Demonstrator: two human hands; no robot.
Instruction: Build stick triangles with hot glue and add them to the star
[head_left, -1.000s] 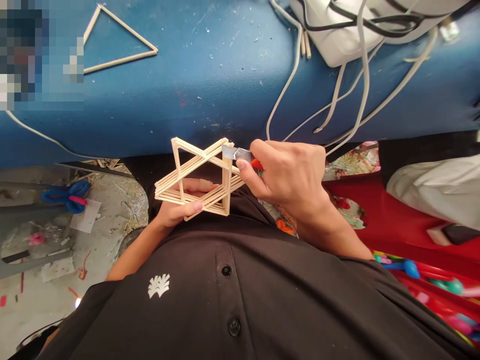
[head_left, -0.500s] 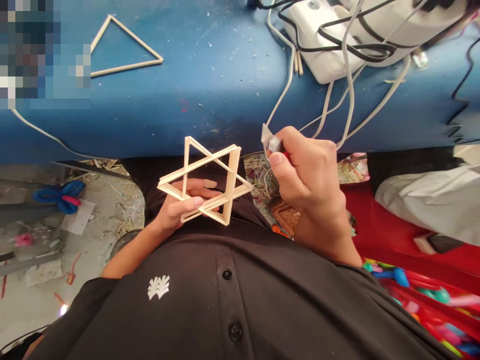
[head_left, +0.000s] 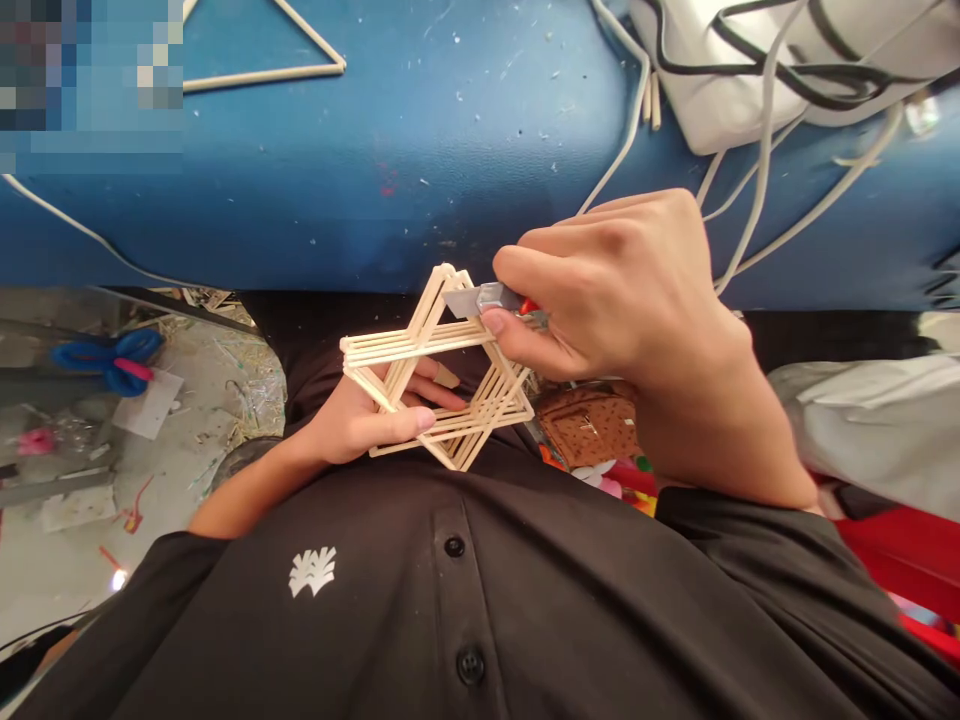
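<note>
A six-pointed star frame [head_left: 416, 345] built from layered thin wooden sticks is held over my lap. My left hand [head_left: 367, 420] grips its lower left side, thumb on top and fingers behind. A bandage wraps one of those fingers. In my right hand [head_left: 607, 290] is a utility knife [head_left: 495, 298], its blade bare and pointing left. The blade lies at the star's upper point, against or just over the sticks; I cannot tell whether it touches. My right fist hides most of the knife's handle and part of the star's upper right.
On the blue table [head_left: 360, 180] lies a triangle of sticks [head_left: 262, 75] at the far left. A white device [head_left: 705, 90] with tangled cables stands at the far right, two short sticks [head_left: 651, 100] beside it. A brown patterned bag [head_left: 589, 420] sits below.
My right hand has brought the knife left to the star's upper point. My left hand has turned and tilted the star, so its layered sides show more.
</note>
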